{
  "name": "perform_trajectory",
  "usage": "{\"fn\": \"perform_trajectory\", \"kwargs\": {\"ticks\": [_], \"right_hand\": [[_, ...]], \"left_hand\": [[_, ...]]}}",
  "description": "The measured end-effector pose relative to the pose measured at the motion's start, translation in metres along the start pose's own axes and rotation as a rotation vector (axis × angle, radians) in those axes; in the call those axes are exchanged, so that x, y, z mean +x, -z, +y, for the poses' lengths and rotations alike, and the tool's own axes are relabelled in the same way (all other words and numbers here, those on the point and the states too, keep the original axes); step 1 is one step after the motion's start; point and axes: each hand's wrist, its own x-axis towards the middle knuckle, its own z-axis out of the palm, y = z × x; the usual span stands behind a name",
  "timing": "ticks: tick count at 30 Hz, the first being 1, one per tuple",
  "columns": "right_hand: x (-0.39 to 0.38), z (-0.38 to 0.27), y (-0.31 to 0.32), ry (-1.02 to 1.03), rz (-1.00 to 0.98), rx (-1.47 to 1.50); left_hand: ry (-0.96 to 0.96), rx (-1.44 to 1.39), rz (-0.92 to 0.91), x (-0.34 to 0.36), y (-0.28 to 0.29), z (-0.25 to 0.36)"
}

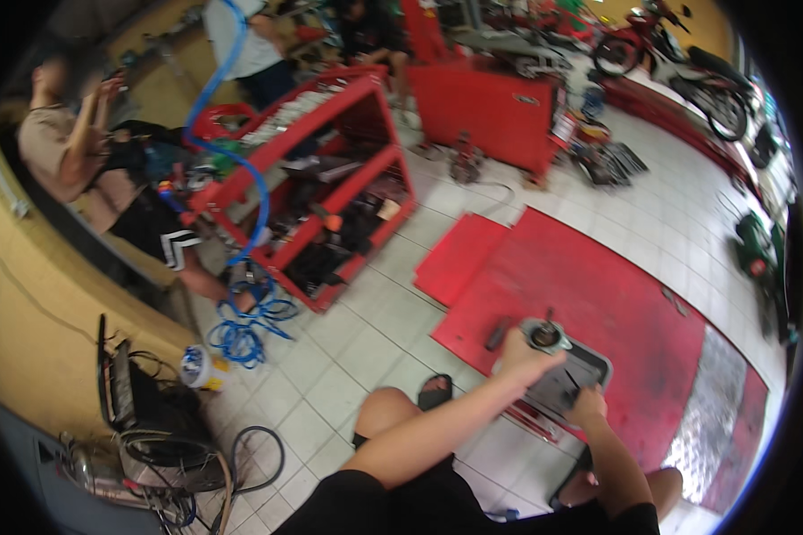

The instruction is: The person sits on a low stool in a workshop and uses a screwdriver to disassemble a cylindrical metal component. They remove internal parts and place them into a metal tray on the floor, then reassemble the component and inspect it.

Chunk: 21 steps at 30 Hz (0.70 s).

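My left hand (522, 357) is closed around a round metal engine part (544, 336) with a dark hollow middle, held over the far left end of a grey rectangular tray (596, 364). At the tray's near right side is my right hand (587, 406), its fingers curled together. A thin dark stick-like thing (573, 378) shows just beyond those fingers; blur hides whether they grip it. The tray rests at the near edge of a low red platform (598, 276). A small dark cylinder (498, 333) lies on the platform, left of my left hand.
A red tool cart (393, 169) full of parts stands ahead left, a red cabinet (482, 116) beyond it. Blue air hose (241, 339) coils on the tiled floor. A person (62, 152) stands at the left; others are farther back. A motorcycle (678, 67) stands far right.
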Motion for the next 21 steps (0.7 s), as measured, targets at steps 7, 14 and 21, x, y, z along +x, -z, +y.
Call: {"fn": "perform_trajectory", "kwargs": {"ticks": [7,14,21], "right_hand": [[0.011,-0.006,-0.004,-0.003,0.045,-0.038],[0.034,0.031,-0.017,0.016,0.076,0.100],[0.007,0.010,0.000,-0.091,0.048,0.181]], "left_hand": [[-0.092,0.068,-0.123,0.000,0.016,-0.004],[-0.057,0.118,-0.049,0.004,-0.002,-0.006],[-0.067,0.251,-0.059,-0.006,0.009,-0.005]]}}
